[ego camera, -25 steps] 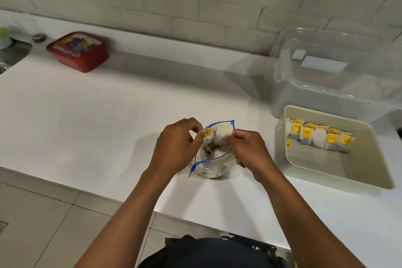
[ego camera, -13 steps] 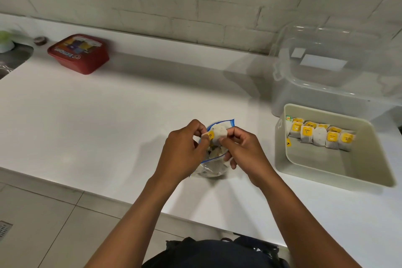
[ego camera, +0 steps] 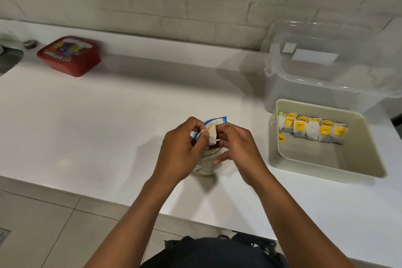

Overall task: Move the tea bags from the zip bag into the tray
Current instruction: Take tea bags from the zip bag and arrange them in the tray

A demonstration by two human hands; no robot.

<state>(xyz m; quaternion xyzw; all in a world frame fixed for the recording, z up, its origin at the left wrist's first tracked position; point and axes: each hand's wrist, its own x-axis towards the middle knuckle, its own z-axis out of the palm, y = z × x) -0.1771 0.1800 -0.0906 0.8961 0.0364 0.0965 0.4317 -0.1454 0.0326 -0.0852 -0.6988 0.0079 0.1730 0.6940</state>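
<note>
Right, here's the counter (ego camera: 91, 119) as it stands.
Left hand (ego camera: 182, 150): curled shut, fingertips pinching one side of a tea bag (ego camera: 212, 137) over the zip bag's mouth.
Right hand (ego camera: 237, 148): closed on the other side of that tea bag, lower fingers loose against the plastic.
Zip bag (ego camera: 206, 167): standing on the counter between the hands, blue seal gaping, more bags inside.
Tray (ego camera: 367, 159): well to the right, a row of yellow-tagged tea bags (ego camera: 313, 129) lined along its far end.
Clear tub (ego camera: 326, 76): just behind the tray.
Red box (ego camera: 69, 56): far left, by the wall.
</note>
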